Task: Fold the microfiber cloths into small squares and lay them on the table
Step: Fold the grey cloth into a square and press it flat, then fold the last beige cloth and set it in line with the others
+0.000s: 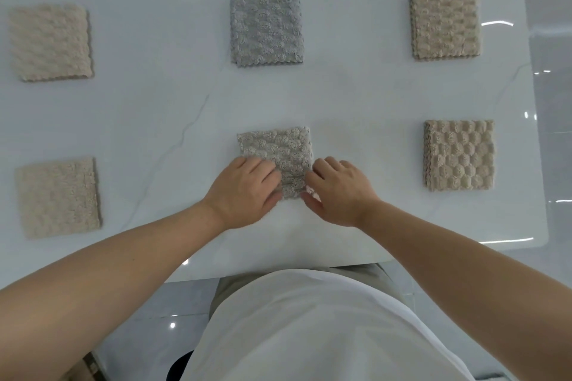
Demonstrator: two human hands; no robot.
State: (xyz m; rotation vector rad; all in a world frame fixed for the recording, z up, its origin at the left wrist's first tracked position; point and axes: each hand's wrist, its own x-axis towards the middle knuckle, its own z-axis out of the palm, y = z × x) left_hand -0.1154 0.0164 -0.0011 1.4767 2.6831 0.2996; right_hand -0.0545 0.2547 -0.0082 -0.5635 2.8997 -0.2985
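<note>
Your white shirt [309,318] fills the nearest part of the view, and both bare forearms reach out over the glossy white marble-look desk [148,114]. Your left hand [244,189] lies with bent fingers on the near left part of the grey-beige folded microfiber cloth [274,145], thumb tucked at its near edge. Your right hand [337,192] curls its fingers against the near right corner, thumb just below. Both hands look to be pinching the cloth lightly, not pressing it flat.

That cloth lies flat in the middle of the near row. Expect it to be light, soft and floppy. Its bobbled pile probably clings to itself, so the layers should hold, though the glossy top may let the whole square slide. Take it by the corners or edges and gather every layer.

Well apart on either side lie a cream folded cloth [57,196] and a tan bobbled folded cloth [459,155]. Farther off sit a second cream folded cloth [51,42], a grey folded cloth [266,26] and a second tan folded cloth [445,22].

No container shows, and every cloth rests straight on the desk.
</note>
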